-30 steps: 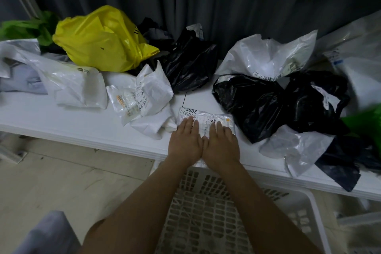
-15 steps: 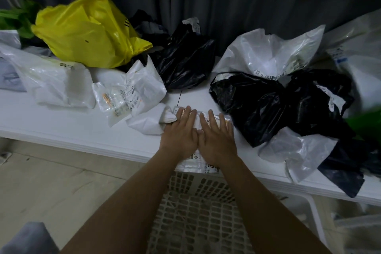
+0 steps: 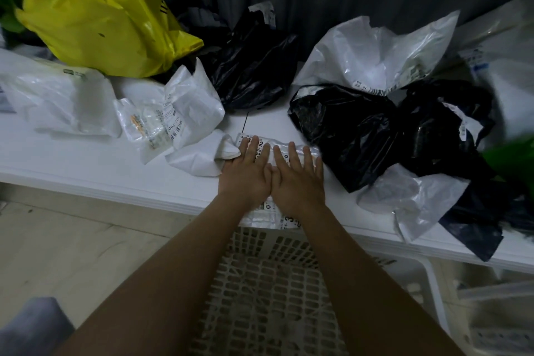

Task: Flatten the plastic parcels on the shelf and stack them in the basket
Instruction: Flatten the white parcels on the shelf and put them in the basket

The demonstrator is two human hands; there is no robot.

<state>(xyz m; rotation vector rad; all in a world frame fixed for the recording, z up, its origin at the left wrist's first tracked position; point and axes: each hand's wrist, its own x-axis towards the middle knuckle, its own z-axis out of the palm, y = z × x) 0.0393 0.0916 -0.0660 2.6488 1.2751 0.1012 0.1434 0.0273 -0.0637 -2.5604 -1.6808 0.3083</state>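
Both hands are sliding further up the clear labelled parcel [image 3: 261,215] at frame centre. Left hand [image 3: 245,175] and right hand [image 3: 297,179] are pressing flat, fingers spread, on the shelf [image 3: 86,159]. Sweeping outward should push air out before dropping it into the basket [image 3: 268,292] below.

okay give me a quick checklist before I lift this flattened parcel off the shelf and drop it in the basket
1. Both hands flat on the parcel: ok. Left hand and right hand press the small clear labelled plastic parcel with straight fingers.
2. Parcel flat: cannot tell, hands cover most of it.
3. Near edge free to grip: ok, it overhangs the white shelf.
4. Neighbours clear: not ok, the crumpled white plastic bag touches the left fingers.
5. White lattice plastic basket below: ok, directly under the parcel's edge.
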